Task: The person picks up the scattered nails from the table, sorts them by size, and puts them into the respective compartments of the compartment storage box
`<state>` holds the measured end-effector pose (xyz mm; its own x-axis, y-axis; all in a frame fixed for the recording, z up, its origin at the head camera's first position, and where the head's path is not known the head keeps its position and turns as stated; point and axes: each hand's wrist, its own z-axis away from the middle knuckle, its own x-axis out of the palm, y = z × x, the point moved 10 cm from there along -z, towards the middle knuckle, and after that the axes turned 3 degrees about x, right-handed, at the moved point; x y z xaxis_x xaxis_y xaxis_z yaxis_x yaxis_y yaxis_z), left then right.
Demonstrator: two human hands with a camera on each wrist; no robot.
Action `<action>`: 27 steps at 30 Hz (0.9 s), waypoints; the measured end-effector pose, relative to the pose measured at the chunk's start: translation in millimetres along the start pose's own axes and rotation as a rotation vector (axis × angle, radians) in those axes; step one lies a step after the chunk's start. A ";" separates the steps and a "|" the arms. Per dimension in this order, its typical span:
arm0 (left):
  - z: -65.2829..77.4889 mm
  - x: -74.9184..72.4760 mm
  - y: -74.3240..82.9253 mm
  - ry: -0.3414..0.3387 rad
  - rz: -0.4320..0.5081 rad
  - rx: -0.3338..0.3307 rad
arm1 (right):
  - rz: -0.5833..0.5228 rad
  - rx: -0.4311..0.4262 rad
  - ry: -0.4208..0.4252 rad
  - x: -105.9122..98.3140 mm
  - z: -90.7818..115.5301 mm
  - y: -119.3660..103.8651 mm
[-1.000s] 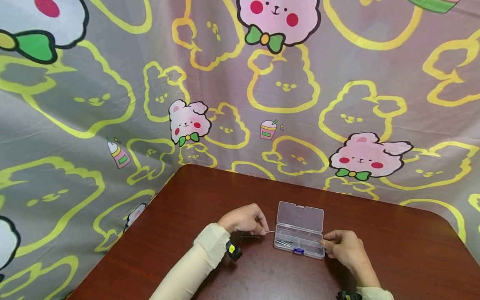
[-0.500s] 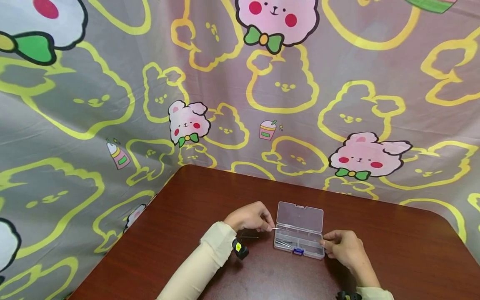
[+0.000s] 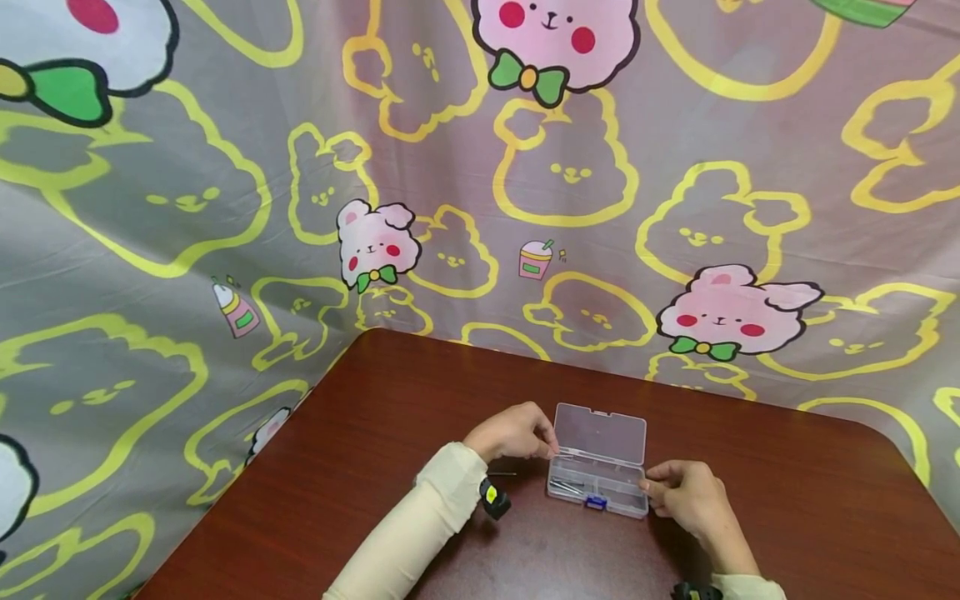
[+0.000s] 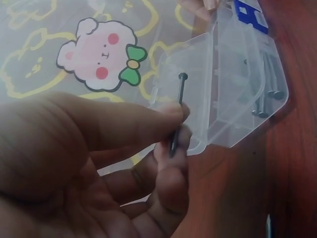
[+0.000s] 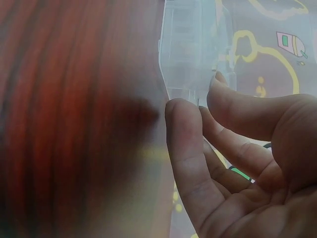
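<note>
A clear plastic compartment box lies with its lid swung back and a blue latch at the front. Beside its left end, my left hand pinches a dark metal nail between thumb and fingers, head pointing away from the palm. Several nails lie in the front left compartment. My right hand holds the box's right end, thumb at the rim and fingers against the outer wall. Another nail lies on the table, partly behind the left wrist.
The box stands on a reddish-brown wooden table. A patterned cloth hangs along the table's back and left edges. A black wrist camera sits on the left cuff.
My left hand has moved right and slightly away, bringing the nail from beside the box to its left rear edge. My right hand and the box have stayed still.
</note>
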<state>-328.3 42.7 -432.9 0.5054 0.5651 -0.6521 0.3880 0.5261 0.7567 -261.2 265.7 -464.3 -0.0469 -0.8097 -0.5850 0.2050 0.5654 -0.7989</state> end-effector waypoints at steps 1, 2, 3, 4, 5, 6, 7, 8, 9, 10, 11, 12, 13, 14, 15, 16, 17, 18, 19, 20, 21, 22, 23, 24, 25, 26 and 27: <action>-0.8 0.2 0.6 0.008 -0.030 0.000 | 0.000 0.003 -0.001 0.0 0.0 0.1; -1.7 0.6 1.5 0.014 -0.063 0.000 | 0.001 0.005 -0.002 -0.1 0.0 0.3; -2.4 1.2 2.6 0.019 -0.091 0.001 | 0.001 0.008 -0.002 -0.2 -0.1 0.5; -2.9 1.9 3.6 0.024 -0.112 -0.001 | 0.002 0.009 -0.003 -0.2 -0.2 0.6; -3.5 2.5 4.7 0.028 -0.136 -0.004 | 0.002 0.010 -0.003 -0.2 -0.3 0.7; -4.1 3.2 5.6 0.031 -0.154 -0.008 | 0.002 0.012 -0.004 -0.2 -0.3 0.9; -4.8 3.9 6.7 0.034 -0.175 -0.009 | 0.003 0.012 -0.005 -0.2 -0.4 0.9; -5.9 4.8 7.4 0.036 -0.195 -0.008 | 0.004 0.012 -0.005 -0.3 -0.5 1.0; -6.9 5.4 8.3 0.041 -0.212 -0.009 | 0.005 0.013 -0.005 -0.3 -0.8 1.2; -8.4 5.9 9.0 0.047 -0.234 -0.008 | 0.004 0.014 -0.006 -0.3 -1.0 1.4; -9.8 6.7 10.1 0.051 -0.255 -0.005 | 0.003 0.016 -0.006 -0.3 -1.1 1.7; -11.0 7.7 11.3 0.054 -0.268 0.001 | 0.004 0.017 -0.006 -0.3 -1.2 2.1; -12.1 8.8 12.2 0.058 -0.290 0.006 | 0.004 0.017 -0.006 -0.3 -1.3 2.4; -13.2 9.7 13.5 0.060 -0.306 0.010 | 0.002 0.017 -0.006 -0.1 -1.4 2.7; -14.0 10.6 15.3 0.062 -0.323 0.016 | 0.000 0.018 -0.007 0.1 -1.5 3.0; -14.9 11.5 16.6 0.064 -0.342 0.021 | -0.002 0.017 -0.006 0.2 -1.5 3.3; -15.5 12.3 18.1 0.064 -0.360 0.023 | -0.003 0.017 -0.006 0.3 -1.5 3.6; -16.1 13.1 19.5 0.065 -0.376 0.024 | -0.002 0.017 -0.005 0.4 -1.5 3.8; -17.0 13.9 20.5 0.065 -0.396 0.023 | -0.003 0.016 -0.006 0.6 -1.6 3.7; -17.9 14.9 21.8 0.063 -0.405 0.022 | -0.004 0.016 -0.005 0.5 -1.6 3.8; -18.8 16.0 23.0 0.062 -0.417 0.021 | -0.005 0.015 -0.005 0.5 -1.6 3.8; -19.7 16.9 23.7 0.067 -0.426 0.017 | -0.004 0.016 -0.004 0.3 -1.5 3.7; -20.6 17.5 24.6 0.072 -0.434 0.012 | -0.003 0.015 -0.004 0.2 -1.4 3.6; -21.6 18.5 25.2 0.077 -0.440 0.008 | -0.003 0.015 -0.004 0.1 -1.3 3.4; -22.5 19.4 25.6 0.084 -0.439 0.002 | -0.003 0.013 -0.006 0.2 -1.3 3.0; -23.0 20.2 25.9 0.092 -0.435 -0.005 | -0.005 0.014 -0.006 0.1 -1.0 2.9; -23.5 21.0 26.0 0.101 -0.434 -0.012 | -0.004 0.012 -0.009 0.3 -0.8 2.6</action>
<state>-325.8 83.2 -428.0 0.2200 0.3494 -0.9108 0.5386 0.7349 0.4120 -261.4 267.1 -466.6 -0.0392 -0.8134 -0.5803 0.2166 0.5601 -0.7996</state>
